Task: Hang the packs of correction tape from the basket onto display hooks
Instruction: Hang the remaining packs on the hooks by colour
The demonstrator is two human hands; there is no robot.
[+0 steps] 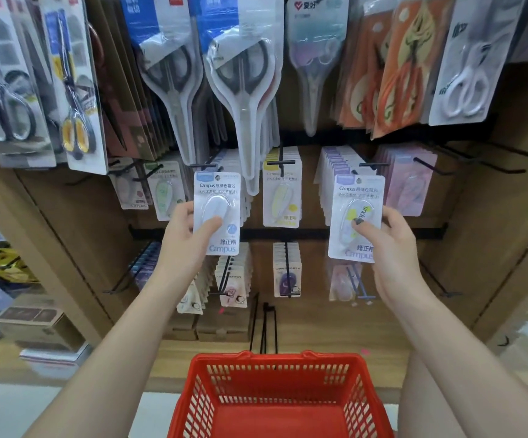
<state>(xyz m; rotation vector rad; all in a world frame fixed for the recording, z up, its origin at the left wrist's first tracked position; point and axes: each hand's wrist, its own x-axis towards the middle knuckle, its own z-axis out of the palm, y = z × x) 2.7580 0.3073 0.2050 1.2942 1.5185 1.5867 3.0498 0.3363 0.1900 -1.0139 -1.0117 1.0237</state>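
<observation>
Below my wrists, nearest to me, sits the red plastic basket with slotted walls [280, 379], its floor bare where I can see it. Up from there, my left hand [183, 235] grips a white card pack of correction tape with blue Campus lettering [217, 213]: my thumb presses across the clear blister on its front and my other fingers curl round the left edge and behind it. My right hand [388, 238] holds a second white card pack with a yellow-and-white dispenser under its blister [355, 218], thumb with a dark-painted nail on the front, fingers wrapped round the right edge. Both packs stand upright, well apart, one on each side of the middle. Just behind the left pack's top edge juts a black wire display hook [204, 165] with a row of similar packs hanging on it; whether my pack touches the hook I cannot tell. Between my hands, further back, hangs a yellow-topped tape pack [281, 188] on its own hook. Behind the right pack hang lilac-edged packs [332, 169]. Below my fingers, a lower row of small packs [286, 270] hangs from the brown board. Above everything, farthest up, hang large blister-packed scissors with dark handles [240, 77].
</observation>
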